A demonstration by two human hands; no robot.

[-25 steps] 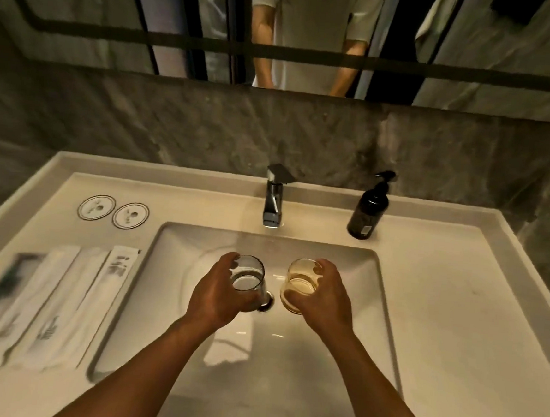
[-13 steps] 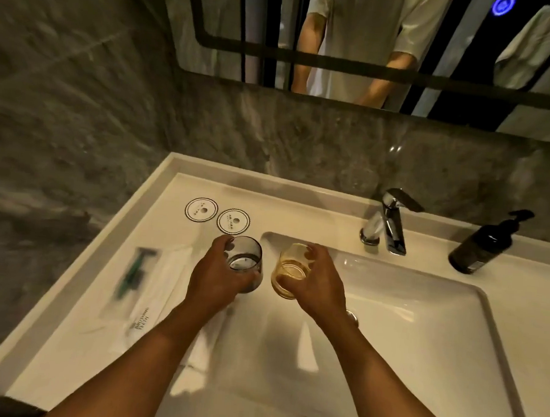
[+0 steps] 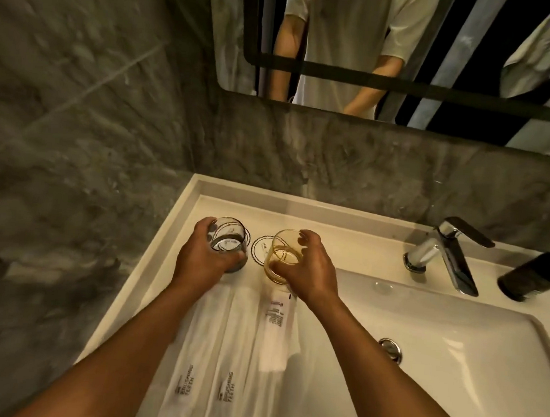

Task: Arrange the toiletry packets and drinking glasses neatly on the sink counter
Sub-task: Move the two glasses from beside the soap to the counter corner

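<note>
My left hand (image 3: pixel 207 257) grips a grey-tinted drinking glass (image 3: pixel 228 239) over the left round coaster, which the glass mostly hides. In my right hand (image 3: pixel 311 273) is an amber drinking glass (image 3: pixel 281 255), held just right of the second round coaster (image 3: pixel 261 249) and partly over it. Both glasses are at the back left of the white sink counter (image 3: pixel 347 240). Three white toiletry packets (image 3: pixel 236 353) lie side by side on the counter below the glasses, between my forearms; two read "brushing teeth".
The basin (image 3: pixel 451 370) with its drain fills the right side. A chrome tap (image 3: pixel 444 251) and a dark pump bottle (image 3: pixel 538 278) stand at the back right. A grey stone wall closes in the left and back; a mirror hangs above.
Both hands have carried the glasses from over the basin leftward and back to the coasters. My view has swung left with them.
</note>
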